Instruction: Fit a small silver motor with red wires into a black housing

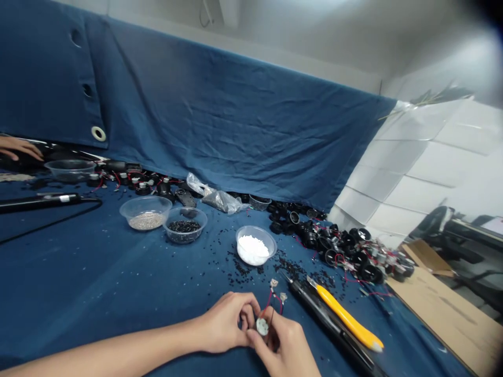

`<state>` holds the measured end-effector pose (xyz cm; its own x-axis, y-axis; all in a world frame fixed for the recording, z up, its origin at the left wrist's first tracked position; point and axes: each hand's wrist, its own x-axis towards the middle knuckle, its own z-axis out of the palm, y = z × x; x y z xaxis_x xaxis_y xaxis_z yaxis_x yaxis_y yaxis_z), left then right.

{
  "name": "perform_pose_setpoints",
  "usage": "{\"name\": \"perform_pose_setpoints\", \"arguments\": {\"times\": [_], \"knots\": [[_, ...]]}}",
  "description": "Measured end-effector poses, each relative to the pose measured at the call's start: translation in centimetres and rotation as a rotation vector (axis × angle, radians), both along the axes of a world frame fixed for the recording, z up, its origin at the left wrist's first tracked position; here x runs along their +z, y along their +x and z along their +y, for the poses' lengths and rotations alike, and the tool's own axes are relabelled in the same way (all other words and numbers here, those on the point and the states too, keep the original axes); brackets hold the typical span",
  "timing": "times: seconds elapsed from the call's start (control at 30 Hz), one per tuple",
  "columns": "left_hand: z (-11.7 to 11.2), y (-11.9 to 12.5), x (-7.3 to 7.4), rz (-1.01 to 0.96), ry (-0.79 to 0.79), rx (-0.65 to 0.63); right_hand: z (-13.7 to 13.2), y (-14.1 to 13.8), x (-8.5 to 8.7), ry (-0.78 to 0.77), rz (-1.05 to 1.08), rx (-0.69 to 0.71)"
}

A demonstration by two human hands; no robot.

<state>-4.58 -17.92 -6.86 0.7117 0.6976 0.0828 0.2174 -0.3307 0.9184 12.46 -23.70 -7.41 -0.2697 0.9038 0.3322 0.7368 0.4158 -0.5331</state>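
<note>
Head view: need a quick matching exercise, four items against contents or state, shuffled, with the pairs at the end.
Items:
1. Rightmost clear bowl
2. Middle clear bowl
3. Left front clear bowl
4. Round wired component

Contents or state:
A. Black granules
B. Held between the left hand and right hand
C. Tan granules
D. White granules

Pairs: 1-D, 2-A, 3-C, 4-B

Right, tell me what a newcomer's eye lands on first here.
The left hand and right hand hold a small wired disc at bottom centre. A heap of black parts with red wires lies to their upper right, and a bowl of white granules sits straight ahead.
</note>
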Motion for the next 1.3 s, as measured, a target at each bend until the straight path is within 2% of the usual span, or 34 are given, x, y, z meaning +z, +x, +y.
{"name": "perform_pose_setpoints", "arguments": {"times": [0.13,0.27,0.37,0.67,1.0,1.3], "knots": [[-0.1,-0.1,0.0,0.034,0.007,0.039,0.5,0.1,-1.6,0.098,0.038,0.0],[-0.1,-0.3,0.1,0.049,-0.014,0.062,-0.1,0.2,-2.1,0.109,0.062,-0.033],[-0.1,-0.2,0.2,0.07,-0.014,0.062,-0.4,0.2,-1.6,0.075,0.055,-0.02],[0.1,-0.2,0.0,0.065,0.026,0.042,-0.6,-0.3,-0.1,-0.157,0.095,-0.026],[0.4,-0.3,-0.2,0.017,0.038,-0.009,-1.0,-0.5,1.8,-0.13,-0.012,-0.031],[0.7,-0.1,-0.5,-0.007,0.025,-0.041,-1.3,-0.6,1.5,-0.126,-0.003,-0.081]]}}
